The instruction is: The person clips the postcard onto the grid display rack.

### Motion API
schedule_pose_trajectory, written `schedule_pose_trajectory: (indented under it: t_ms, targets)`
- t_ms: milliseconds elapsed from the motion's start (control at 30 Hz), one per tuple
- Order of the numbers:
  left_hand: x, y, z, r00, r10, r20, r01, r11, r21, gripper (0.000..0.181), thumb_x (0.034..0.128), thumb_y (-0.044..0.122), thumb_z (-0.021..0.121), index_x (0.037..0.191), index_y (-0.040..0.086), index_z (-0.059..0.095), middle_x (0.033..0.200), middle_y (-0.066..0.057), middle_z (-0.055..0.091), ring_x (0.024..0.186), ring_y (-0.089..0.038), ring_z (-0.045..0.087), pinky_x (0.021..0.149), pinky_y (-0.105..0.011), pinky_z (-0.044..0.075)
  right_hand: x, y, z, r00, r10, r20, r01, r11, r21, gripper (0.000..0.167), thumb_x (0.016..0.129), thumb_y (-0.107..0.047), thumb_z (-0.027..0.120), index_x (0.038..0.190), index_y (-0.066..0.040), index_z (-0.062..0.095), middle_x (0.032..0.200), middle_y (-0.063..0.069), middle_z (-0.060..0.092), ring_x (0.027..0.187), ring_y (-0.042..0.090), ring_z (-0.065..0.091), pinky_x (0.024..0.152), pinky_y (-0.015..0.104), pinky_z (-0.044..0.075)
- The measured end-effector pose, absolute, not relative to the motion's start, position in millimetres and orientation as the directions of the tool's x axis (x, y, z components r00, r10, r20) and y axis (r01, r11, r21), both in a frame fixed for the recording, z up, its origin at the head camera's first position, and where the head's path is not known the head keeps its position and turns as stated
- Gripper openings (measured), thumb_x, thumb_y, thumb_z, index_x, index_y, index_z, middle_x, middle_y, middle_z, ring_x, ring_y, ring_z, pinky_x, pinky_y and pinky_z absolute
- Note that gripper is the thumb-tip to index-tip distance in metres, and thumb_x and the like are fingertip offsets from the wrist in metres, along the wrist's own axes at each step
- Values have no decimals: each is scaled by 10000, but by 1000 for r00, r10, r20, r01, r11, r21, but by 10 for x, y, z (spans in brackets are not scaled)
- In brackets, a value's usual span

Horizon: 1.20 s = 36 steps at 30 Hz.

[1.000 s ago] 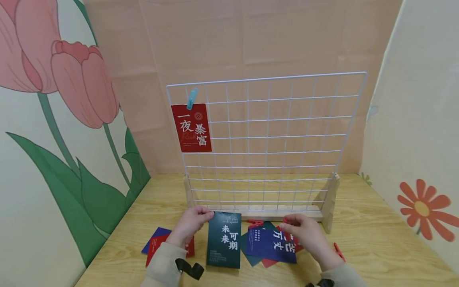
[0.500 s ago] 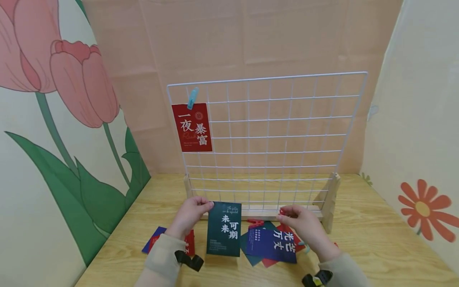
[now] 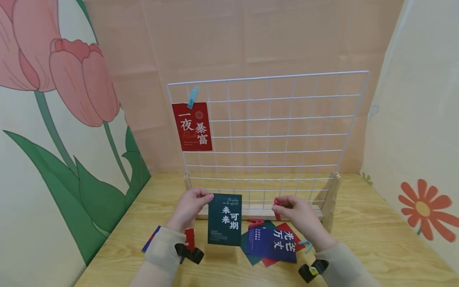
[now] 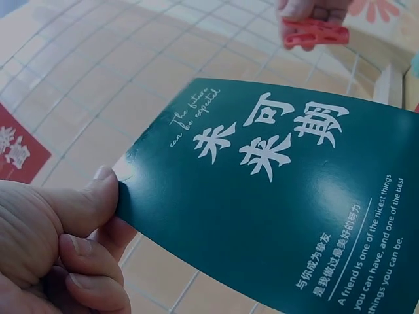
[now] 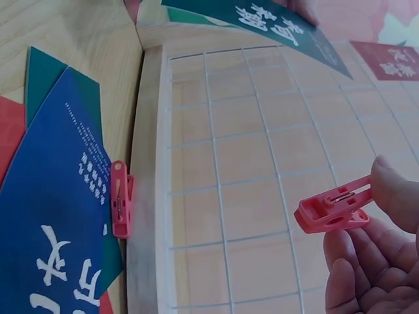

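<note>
My left hand [image 3: 189, 208] pinches a dark green card [image 3: 224, 223] with white lettering by its upper left corner. The card hangs upright above the table, in front of the grid rack. To its right, my right hand [image 3: 297, 213] holds a red clothespin [image 5: 334, 206] by its handle end between thumb and fingers, apart from the card. The white wire grid [image 3: 279, 137] stands behind both hands. At its upper left a red card [image 3: 193, 129] hangs from a blue clothespin [image 3: 193, 97].
Overlapping blue, green and red cards [image 3: 267, 245] lie right of the held card, with another red clothespin [image 3: 255, 222] at their top edge. A teal clothespin [image 3: 306, 244] lies by the right wrist. More cards [image 3: 190, 239] are partly hidden under the left arm. A wooden base [image 3: 330, 199] supports the grid.
Both hands have risen toward the grid, lifting the green card and the red clothespin. The right hand has also moved slightly left, uncovering the teal clothespin on the table.
</note>
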<state>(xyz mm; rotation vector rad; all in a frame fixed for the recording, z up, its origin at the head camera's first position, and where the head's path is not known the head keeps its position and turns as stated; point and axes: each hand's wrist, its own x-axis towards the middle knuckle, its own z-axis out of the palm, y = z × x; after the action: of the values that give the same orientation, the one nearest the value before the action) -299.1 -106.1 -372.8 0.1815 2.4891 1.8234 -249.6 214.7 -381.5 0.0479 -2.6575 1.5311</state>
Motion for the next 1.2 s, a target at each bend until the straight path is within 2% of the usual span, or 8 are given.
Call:
schedule_pose_trajectory:
  t_ms: [133,467,1033,1200]
  targets:
    - [-3011,-1057,-3692,-993,116,19,54,300,952,224,917,328,655,949,109,690,949,-29,678,984,-258,517,911,-469,361,-2527,2116,-3768,-997,0,71,-62,476,-877,501,881,-393,684,1241,-54,601,1114,63,653,999,214,606,888,420,496]
    - [-3039,-1040,-3587,-994,98,41,70,319,945,213,915,330,659,964,124,691,973,-27,669,1001,-273,516,922,-490,375,-2581,2069,-3693,-994,-40,100,-107,476,-873,463,898,-369,674,1234,-58,603,1114,59,647,1032,233,598,914,446,479]
    - [-3095,-987,-3326,-988,89,126,147,279,949,178,911,276,674,925,99,671,965,-53,640,973,-248,517,881,-420,394,-2616,1975,-3465,-990,-47,129,-136,481,-866,476,891,-421,665,1253,-117,610,1133,55,646,1048,246,577,913,451,465]
    - [-3131,-979,-3250,-985,85,152,171,301,938,187,907,278,679,945,95,675,979,-51,653,977,-248,532,883,-424,402,-2633,1961,-3373,-990,-54,131,-141,494,-858,517,890,-442,659,1266,-94,596,1155,74,635,1062,257,571,923,451,458]
